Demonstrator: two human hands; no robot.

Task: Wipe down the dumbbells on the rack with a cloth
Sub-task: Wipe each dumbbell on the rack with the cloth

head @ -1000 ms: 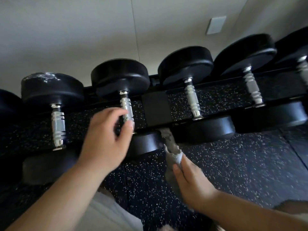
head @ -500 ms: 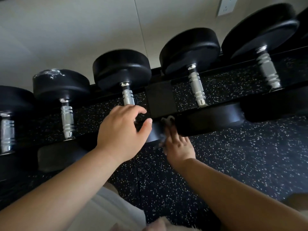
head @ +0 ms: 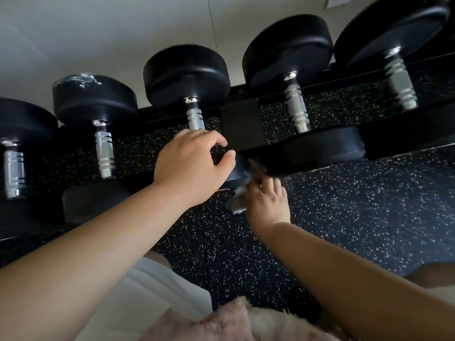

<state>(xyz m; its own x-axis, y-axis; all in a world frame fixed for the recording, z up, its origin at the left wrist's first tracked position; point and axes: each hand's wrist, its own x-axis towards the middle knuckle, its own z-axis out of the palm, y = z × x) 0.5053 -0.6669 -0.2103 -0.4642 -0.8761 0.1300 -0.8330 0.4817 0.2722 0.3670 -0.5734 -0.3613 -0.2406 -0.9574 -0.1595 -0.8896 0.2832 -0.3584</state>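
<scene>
Several black dumbbells with chrome handles lie in a row on a low black rack (head: 242,124). My left hand (head: 192,166) grips the near end of the middle dumbbell (head: 187,75), covering the lower part of its handle. My right hand (head: 267,205) holds a grey cloth (head: 237,203) against the near head of that dumbbell (head: 237,172), pressing it in from the right and below. The cloth bunches between my fingers and the black head. Part of that head is hidden under both hands.
A dumbbell with a scuffed white-marked head (head: 93,97) lies to the left, two larger dumbbells (head: 290,60) to the right. Black speckled rubber floor (head: 357,217) spreads in front of the rack. A pale wall (head: 123,33) stands behind. My light clothing (head: 157,303) fills the bottom.
My right hand has moved up from the floor side and pushed the cloth against the near head. My left hand slid down the handle onto that head's top.
</scene>
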